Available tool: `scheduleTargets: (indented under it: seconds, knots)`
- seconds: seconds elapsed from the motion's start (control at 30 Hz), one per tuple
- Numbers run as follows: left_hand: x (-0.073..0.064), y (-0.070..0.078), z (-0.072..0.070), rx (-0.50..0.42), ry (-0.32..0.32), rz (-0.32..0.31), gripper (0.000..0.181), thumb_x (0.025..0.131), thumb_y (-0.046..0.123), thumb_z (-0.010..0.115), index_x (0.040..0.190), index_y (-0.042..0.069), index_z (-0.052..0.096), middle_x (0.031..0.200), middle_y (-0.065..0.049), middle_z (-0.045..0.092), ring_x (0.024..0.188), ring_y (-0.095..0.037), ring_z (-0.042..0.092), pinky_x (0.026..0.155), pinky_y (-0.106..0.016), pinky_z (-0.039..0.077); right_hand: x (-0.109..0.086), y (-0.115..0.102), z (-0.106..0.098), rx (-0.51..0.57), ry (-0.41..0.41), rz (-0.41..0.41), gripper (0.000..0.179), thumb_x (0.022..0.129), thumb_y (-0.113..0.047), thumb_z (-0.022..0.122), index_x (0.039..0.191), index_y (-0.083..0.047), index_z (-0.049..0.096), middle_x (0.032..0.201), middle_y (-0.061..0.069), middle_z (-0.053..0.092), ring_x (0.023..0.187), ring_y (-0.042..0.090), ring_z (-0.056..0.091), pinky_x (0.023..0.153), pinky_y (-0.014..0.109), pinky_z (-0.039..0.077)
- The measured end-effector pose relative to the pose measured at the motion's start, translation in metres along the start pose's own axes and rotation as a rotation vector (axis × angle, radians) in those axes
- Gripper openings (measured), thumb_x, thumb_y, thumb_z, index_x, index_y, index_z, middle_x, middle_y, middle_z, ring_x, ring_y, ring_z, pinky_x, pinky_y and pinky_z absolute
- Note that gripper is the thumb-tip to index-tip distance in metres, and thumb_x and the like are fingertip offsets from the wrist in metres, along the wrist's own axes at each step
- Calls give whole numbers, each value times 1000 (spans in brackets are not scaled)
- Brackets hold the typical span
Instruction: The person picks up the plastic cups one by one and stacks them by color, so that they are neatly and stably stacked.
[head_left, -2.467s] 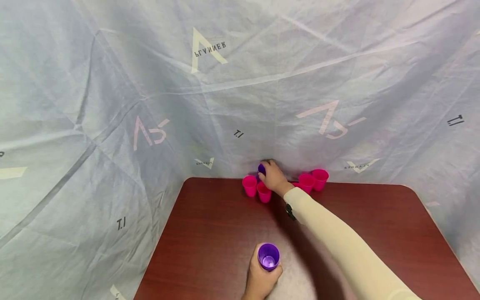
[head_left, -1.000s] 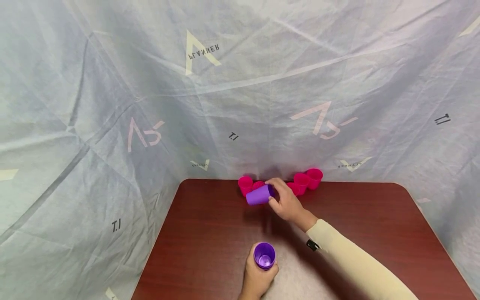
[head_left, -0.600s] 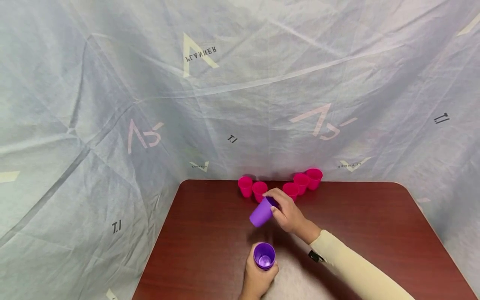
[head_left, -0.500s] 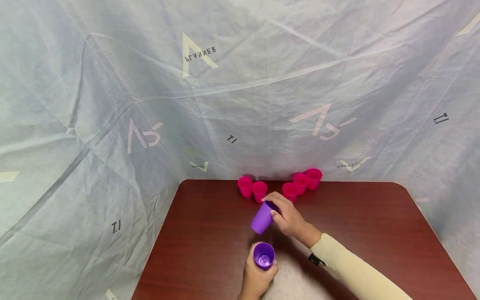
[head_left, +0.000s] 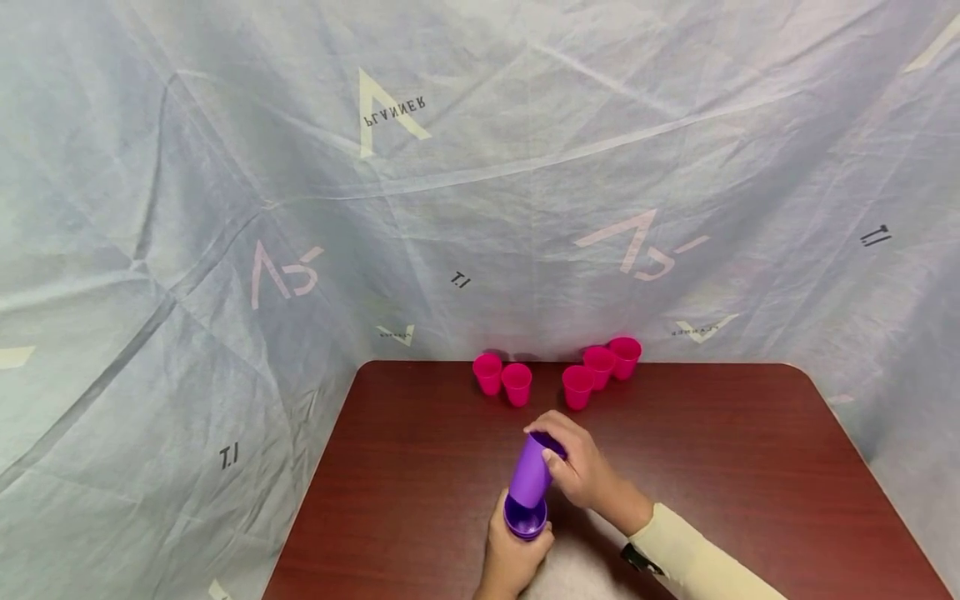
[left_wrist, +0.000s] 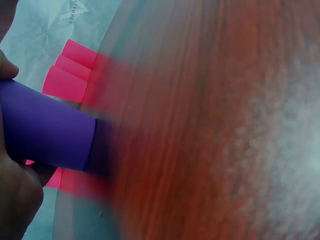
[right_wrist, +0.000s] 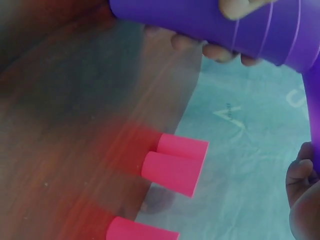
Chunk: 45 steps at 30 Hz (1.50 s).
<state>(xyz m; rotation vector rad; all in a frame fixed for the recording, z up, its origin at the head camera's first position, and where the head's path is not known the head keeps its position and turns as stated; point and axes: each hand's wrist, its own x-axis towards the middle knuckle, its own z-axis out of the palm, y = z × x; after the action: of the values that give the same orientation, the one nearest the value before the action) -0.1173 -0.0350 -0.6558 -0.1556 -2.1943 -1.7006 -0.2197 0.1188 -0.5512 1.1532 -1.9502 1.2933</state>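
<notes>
In the head view my left hand (head_left: 513, 552) grips a stack of purple cups (head_left: 527, 521), mouth up, near the front of the table. The right wrist view shows several rim lines along this purple stack (right_wrist: 200, 22), with left fingers wrapped around it. My right hand (head_left: 583, 467) holds one more purple cup (head_left: 529, 475) by its rim, thumb on the near side. That cup is tilted, its base down at the stack's mouth, overlapping the far part of the opening. The left wrist view shows the stack's purple side (left_wrist: 50, 125) close up.
Two pink cups (head_left: 517, 385) stand upright at the back of the red-brown table (head_left: 405, 467). Three more pink cups (head_left: 577, 388) form a slanting row to their right. A grey printed sheet (head_left: 480, 208) hangs right behind the table's back edge and along both sides.
My right hand has lifted a purple cup from between the pink cups and brought it toward me, tipping it base-down over the stack. My left hand has stayed nearly still.
</notes>
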Motion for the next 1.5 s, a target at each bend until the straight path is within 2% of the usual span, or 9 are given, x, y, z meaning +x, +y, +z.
scheduleTargets:
  seconds: [0.17, 0.33, 0.63, 0.83, 0.97, 1.1, 1.2, 1.37, 1.5]
  knots:
    - [-1, 1, 0, -2, 0, 3, 66, 70, 5, 88, 127, 25, 63, 102, 7, 73, 89, -4, 67, 83, -29, 57, -8, -10, 2, 5, -32, -20, 41, 83, -14, 59, 122, -5, 68, 108, 8, 69, 98, 15, 64, 85, 24, 53]
    - [-2, -4, 0, -21, 1, 32, 62, 72, 5, 88, 125, 24, 63, 103, 7, 74, 90, -5, 69, 82, -29, 59, -19, -22, 11, -1, -90, 12, 45, 80, -20, 67, 124, -9, 67, 111, 4, 63, 97, 11, 62, 80, 16, 53]
    - [5, -12, -3, -46, -50, 323, 75, 78, 0, 82, 145, 9, 52, 126, -8, 72, 114, -15, 72, 97, -28, 59, -36, -37, 36, -189, -106, 13, 55, 63, -29, 79, 115, -16, 68, 109, -3, 60, 87, 5, 61, 73, 13, 52]
    - [6, -12, -3, -62, -46, 383, 73, 81, -5, 81, 147, 5, 51, 129, -14, 71, 122, -16, 69, 105, -23, 54, -45, -39, 39, -267, -100, -1, 56, 60, -34, 85, 111, -18, 69, 108, -6, 61, 92, 7, 60, 78, 18, 51]
    - [5, -14, -3, -69, -57, 343, 74, 82, -2, 83, 148, 5, 50, 133, -13, 70, 124, -18, 69, 106, -25, 54, -49, -36, 37, -247, -117, 15, 52, 70, -41, 84, 115, -18, 69, 110, -5, 60, 96, 7, 58, 80, 21, 52]
    - [-2, -11, -3, -44, -45, 168, 71, 78, 6, 88, 140, 18, 57, 125, 0, 73, 115, -13, 71, 101, -27, 57, -50, -31, 31, -169, -124, 69, 49, 81, -39, 76, 125, -19, 67, 116, -3, 59, 103, 9, 59, 84, 25, 54]
    - [-5, -6, -2, -29, -29, 29, 68, 74, 7, 90, 132, 26, 61, 116, 8, 74, 108, -8, 72, 98, -28, 57, -47, -21, 25, -127, -62, 105, 42, 86, -26, 70, 127, -15, 67, 118, 1, 60, 107, 13, 59, 90, 30, 53]
    - [-6, -5, -1, 5, -7, -17, 69, 71, 4, 89, 131, 24, 62, 112, 7, 75, 104, -7, 71, 97, -29, 57, -40, 4, 12, -168, 60, 196, 27, 91, -9, 69, 118, -9, 71, 118, 6, 64, 111, 19, 61, 100, 28, 47]
    - [-6, -5, -1, 41, 9, -15, 68, 70, 6, 91, 130, 23, 63, 109, 6, 75, 102, -6, 70, 96, -29, 56, -33, 25, -5, -297, 68, 298, 28, 92, -10, 73, 120, -7, 71, 125, 13, 65, 119, 26, 62, 106, 32, 46]
